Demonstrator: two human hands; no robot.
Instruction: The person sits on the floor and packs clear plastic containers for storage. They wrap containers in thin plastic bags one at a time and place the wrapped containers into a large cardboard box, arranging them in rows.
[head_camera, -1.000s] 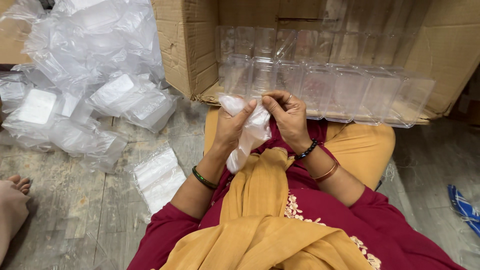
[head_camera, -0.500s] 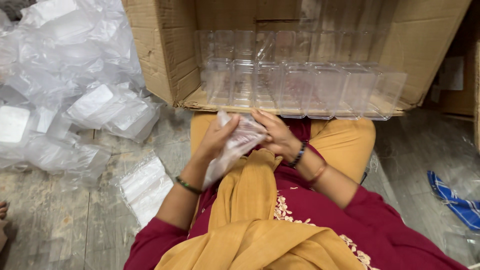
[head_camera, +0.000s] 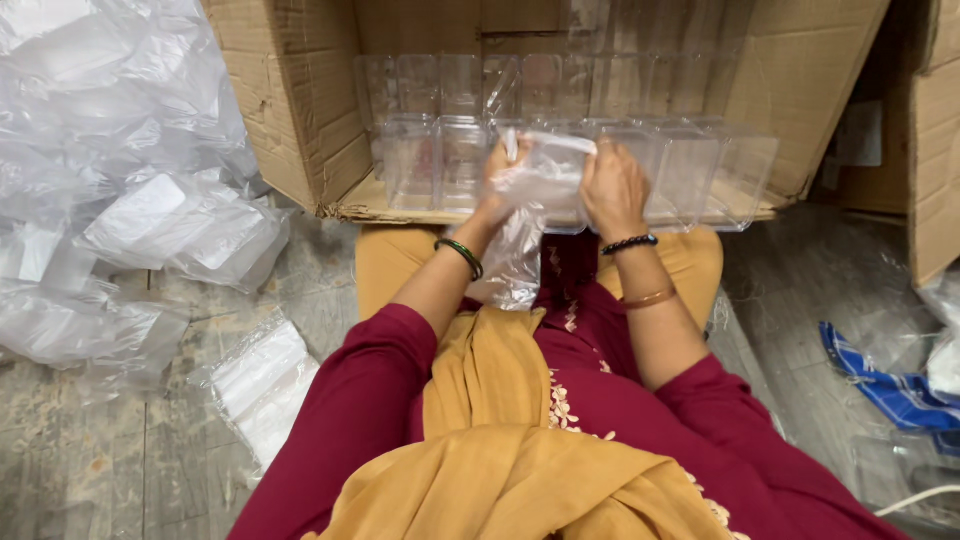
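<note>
Head view: both hands (head_camera: 560, 180) (raised) on plastic bag (head_camera: 525, 215)

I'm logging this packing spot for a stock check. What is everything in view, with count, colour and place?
Thin clear plastic bag: one, see-through, held up between both hands over the lap.
Clear rigid plastic boxes: many, count unclear, see-through, stacked inside the carton.
Large brown cardboard carton: one, lying open on its side ahead.
Heap of bagged clear packs: many, whitish, on the floor at left.
Flat stack of clear bags: one, whitish, on the floor by the left knee.
Blue striped cloth: one, on the floor at right.
Left hand: grip on the bag's top edge.
Right hand: grip on the bag's other side.
</note>
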